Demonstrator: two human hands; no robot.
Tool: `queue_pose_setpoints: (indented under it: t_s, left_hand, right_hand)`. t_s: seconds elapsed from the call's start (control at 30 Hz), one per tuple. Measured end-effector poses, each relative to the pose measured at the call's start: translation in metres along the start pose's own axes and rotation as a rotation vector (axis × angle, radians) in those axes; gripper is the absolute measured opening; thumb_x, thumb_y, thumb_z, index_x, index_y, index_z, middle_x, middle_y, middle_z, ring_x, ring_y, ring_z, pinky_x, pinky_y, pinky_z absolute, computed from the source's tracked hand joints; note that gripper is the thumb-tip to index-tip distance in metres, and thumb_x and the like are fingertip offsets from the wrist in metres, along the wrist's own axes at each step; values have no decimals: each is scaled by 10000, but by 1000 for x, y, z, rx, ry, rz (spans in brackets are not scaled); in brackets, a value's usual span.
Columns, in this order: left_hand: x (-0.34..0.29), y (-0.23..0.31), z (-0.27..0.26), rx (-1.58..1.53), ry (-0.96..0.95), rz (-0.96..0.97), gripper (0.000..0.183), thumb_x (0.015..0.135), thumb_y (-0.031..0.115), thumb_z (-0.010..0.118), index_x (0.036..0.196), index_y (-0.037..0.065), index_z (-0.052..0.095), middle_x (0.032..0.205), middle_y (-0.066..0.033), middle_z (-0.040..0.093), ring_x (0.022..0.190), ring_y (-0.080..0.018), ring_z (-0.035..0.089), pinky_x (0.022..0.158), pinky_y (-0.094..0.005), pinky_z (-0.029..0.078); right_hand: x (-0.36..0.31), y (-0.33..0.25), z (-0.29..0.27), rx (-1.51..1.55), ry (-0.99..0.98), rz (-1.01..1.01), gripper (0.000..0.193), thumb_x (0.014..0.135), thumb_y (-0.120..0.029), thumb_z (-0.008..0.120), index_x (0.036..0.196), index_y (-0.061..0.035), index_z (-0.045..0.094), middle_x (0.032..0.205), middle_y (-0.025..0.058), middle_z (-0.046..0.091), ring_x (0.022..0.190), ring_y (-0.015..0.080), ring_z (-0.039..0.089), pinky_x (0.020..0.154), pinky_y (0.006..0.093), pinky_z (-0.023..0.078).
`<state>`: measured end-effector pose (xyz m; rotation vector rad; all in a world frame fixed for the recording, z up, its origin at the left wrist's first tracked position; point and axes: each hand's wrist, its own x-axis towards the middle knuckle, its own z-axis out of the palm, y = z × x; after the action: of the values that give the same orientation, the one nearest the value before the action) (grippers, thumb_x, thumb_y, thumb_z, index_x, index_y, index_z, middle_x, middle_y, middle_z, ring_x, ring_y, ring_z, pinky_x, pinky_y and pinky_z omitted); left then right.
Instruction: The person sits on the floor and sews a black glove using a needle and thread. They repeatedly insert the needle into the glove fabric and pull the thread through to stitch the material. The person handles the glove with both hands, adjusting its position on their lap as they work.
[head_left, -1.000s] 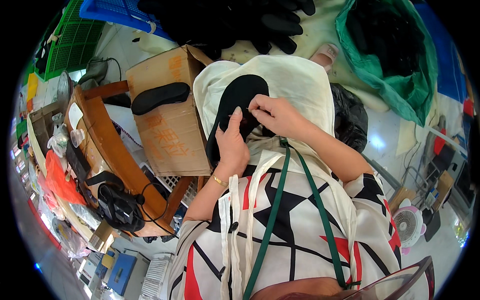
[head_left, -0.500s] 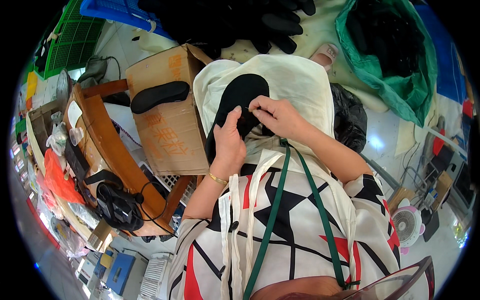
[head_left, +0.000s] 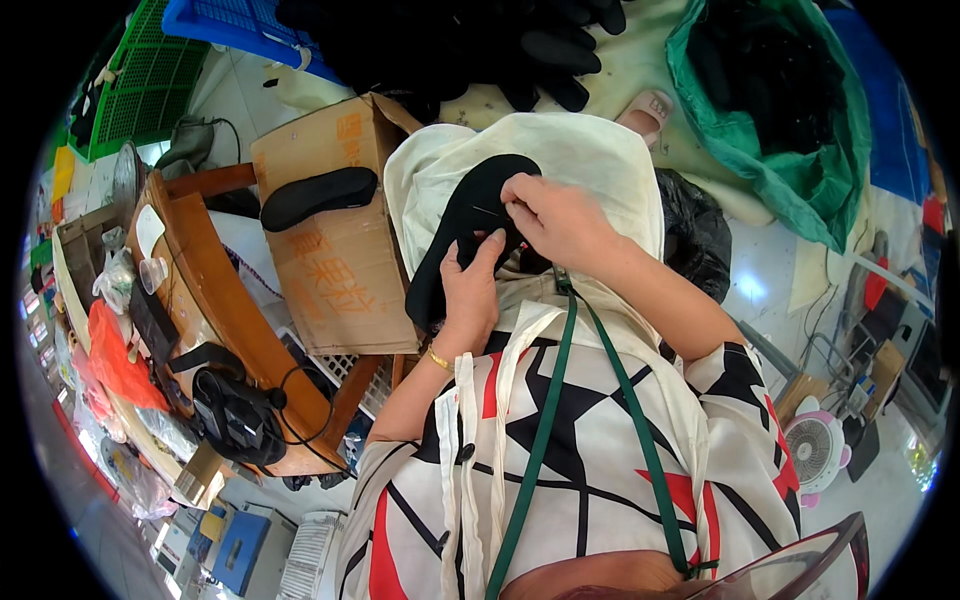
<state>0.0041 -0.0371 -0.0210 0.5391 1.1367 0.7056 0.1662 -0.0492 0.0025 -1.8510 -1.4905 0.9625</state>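
A black shoe sole (head_left: 458,215) lies slanted over the pale cloth (head_left: 600,150) on my lap. My left hand (head_left: 470,292) grips its near right edge, thumb and fingers closed on the black material. Above it, my right hand (head_left: 560,222) is pinched at the sole's right side, slightly smeared by motion. A thin, bright needle (head_left: 488,210) points left from those fingertips across the sole. Any thread is too fine to make out. Another black sole (head_left: 318,196) rests on the cardboard box (head_left: 330,275) to my left.
A wooden bench (head_left: 235,320) with a black bag (head_left: 235,412) stands at left. Black soles (head_left: 560,50) are heaped beyond my lap. A green sack (head_left: 850,160) of black pieces sits far right, near a pink slipper (head_left: 646,115) and a black plastic bag (head_left: 698,235). A fan (head_left: 812,450) stands right.
My right hand has lifted slightly and shifted right, and the needle shows more plainly. My left hand has moved down and right along the sole, its thumb lower than before.
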Motion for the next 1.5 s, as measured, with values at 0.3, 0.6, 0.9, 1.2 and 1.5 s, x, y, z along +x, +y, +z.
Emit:
queue_pose_setpoints:
  t_s: [0.3,0.6,0.9,1.2,1.5]
  left_hand:
    - [-1,-4,-2,443,-167,84,138,894,118,698,838,-2,659,756,42,612,685,-34,489,610,-219,412]
    - [31,25,10,1045,-472,440,408,746,231,822,678,-22,509,630,-125,480,590,-226,437,545,-366,390]
    - [35,30,58,1567,-1006,624,278,775,213,772,902,-3,654,865,-155,608,840,-345,584,730,-408,483]
    - [-3,-1,47,1476,-578,445,435,878,408,701,978,0,590,709,-156,609,627,-336,594,588,-384,495]
    - [0,-5,41,1169,-581,193,289,855,187,747,981,-9,577,779,-32,653,710,-98,601,640,-257,481]
  right_hand:
    - [1,18,5,134,375,-177,61,876,-76,651,889,-55,595,868,67,578,740,231,622,628,352,486]
    - [-25,22,-54,1101,-131,271,167,1006,-245,548,968,-83,539,671,14,595,535,97,576,486,224,458]
    - [-59,96,-82,1536,808,132,72,999,-134,552,988,-65,536,788,27,574,712,137,579,848,361,535]
    - [-77,105,-45,969,809,111,113,1000,-107,541,1044,-4,534,849,55,622,749,117,603,746,254,505]
    - [-96,110,-43,478,922,86,130,998,-94,541,1088,-2,524,854,56,657,798,112,627,766,252,503]
